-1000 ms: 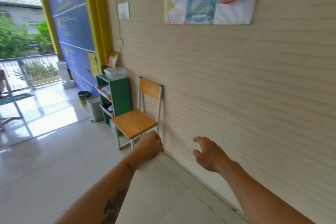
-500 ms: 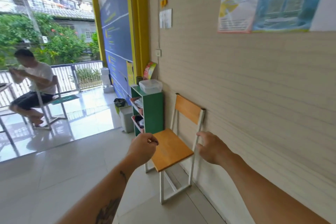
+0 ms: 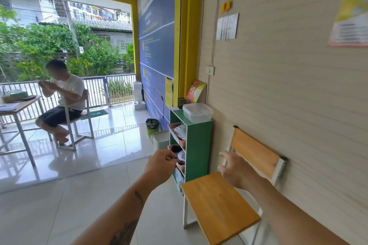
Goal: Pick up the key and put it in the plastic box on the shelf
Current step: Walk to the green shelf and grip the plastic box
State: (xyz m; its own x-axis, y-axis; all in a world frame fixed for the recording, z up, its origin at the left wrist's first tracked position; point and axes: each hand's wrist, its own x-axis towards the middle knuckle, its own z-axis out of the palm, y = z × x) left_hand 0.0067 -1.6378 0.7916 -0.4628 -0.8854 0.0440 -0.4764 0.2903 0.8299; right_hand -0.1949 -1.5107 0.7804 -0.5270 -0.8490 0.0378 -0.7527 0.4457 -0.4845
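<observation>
Now closer: left hand (image 3: pixel 160 167) pinching key (image 3: pixel 172 157), right hand (image 3: pixel 234 169) fingers spread, empty; plastic box (image 3: pixel 197 112) on green shelf (image 3: pixel 198 145) looming nearer at 12 o'clock, drop-off coming.

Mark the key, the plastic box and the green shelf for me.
key (image 3: pixel 173 157): head view, metal tip showing past the left hand's fingers.
plastic box (image 3: pixel 197 112): head view, middle of its lid.
green shelf (image 3: pixel 198 149): head view, its side panel.

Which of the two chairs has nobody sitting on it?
The wooden chair beside the green shelf, against the wall. The other chair, by the railing, has a person seated on it.
</observation>
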